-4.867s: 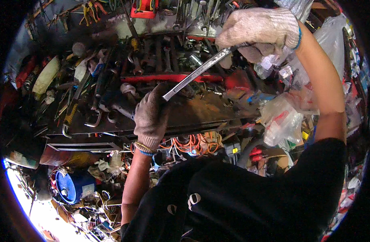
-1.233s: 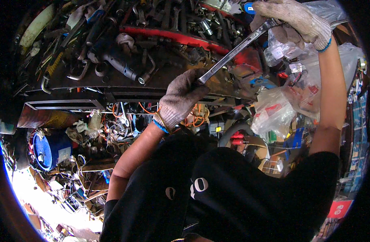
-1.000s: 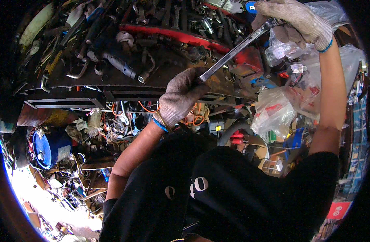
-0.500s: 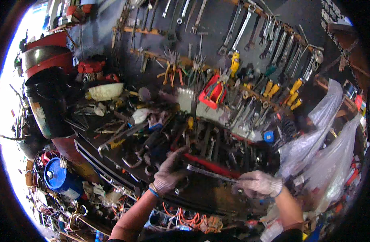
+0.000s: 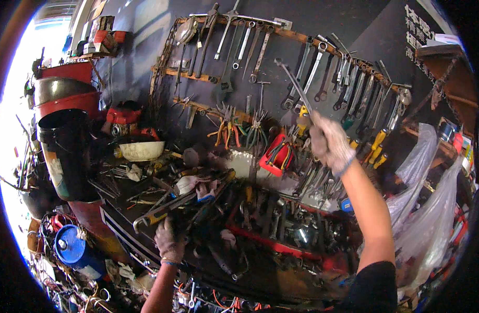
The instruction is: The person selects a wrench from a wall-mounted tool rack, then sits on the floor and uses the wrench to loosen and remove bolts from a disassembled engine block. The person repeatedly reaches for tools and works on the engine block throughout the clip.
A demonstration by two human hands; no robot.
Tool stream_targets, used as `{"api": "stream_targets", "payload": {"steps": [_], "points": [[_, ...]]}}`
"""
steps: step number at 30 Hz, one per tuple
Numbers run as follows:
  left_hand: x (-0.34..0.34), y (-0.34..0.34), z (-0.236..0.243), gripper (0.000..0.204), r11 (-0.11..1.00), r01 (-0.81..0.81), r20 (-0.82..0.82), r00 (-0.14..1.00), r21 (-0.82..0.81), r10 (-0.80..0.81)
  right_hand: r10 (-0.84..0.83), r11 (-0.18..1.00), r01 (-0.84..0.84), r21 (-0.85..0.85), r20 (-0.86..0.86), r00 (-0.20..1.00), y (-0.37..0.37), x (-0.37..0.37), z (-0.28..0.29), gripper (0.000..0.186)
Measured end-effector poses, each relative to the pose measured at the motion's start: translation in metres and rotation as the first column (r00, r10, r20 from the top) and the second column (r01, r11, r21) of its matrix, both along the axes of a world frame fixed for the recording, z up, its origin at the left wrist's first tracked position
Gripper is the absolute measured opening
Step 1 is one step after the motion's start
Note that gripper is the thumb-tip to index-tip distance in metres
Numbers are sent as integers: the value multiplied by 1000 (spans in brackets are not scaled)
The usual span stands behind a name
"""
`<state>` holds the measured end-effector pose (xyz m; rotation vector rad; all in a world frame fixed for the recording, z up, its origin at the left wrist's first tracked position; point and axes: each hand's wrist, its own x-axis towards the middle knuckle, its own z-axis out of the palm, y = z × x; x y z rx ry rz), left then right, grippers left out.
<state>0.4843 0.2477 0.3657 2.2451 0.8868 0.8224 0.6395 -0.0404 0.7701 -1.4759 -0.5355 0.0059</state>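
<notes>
My right hand, in a pale work glove, is raised in front of the tool wall. It is closed round the lower end of a long, slim metal wrench, which points up and to the left. Low on the left, my gloved left hand rests at the cluttered workbench with its fingers partly stretched. Just above those fingers lies a long bar-like tool with a hooked end and a yellow part. Behind the raised wrench, several wrenches hang from a wooden rail.
A red-edged tray full of tools lies on the bench. Pliers and a red holder hang on the wall. Black bucket and blue drum stand left; clear plastic sheeting hangs right.
My right hand has lifted the wrench from low over the bench up to the wall rack. My left hand has moved left and down, away from the wrench. The view has tilted up slightly.
</notes>
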Motion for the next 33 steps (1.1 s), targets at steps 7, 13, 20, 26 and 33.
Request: {"api": "stream_targets", "payload": {"steps": [7, 13, 20, 26, 33], "points": [[9, -17, -31, 51, 982, -26, -142, 988, 187, 53, -42, 980, 20, 197, 106, 993, 67, 87, 85, 38], [11, -17, -20, 53, 977, -37, -166, 983, 209, 73, -183, 952, 130, 277, 174, 968, 101, 132, 132, 37], [16, -15, -18, 57, 991, -52, -227, 971, 120, 78, -173, 914, 117, 390, 113, 978, 119, 177, 157, 24], [17, -16, -23, 50, 986, -58, -218, 972, 157, 92, -194, 884, 162, 438, 27, 981, 130, 214, 155, 18], [17, -15, -26, 45, 973, -53, -204, 974, 225, 101, -204, 850, 156, 503, 42, 978, 132, 236, 139, 26]]}}
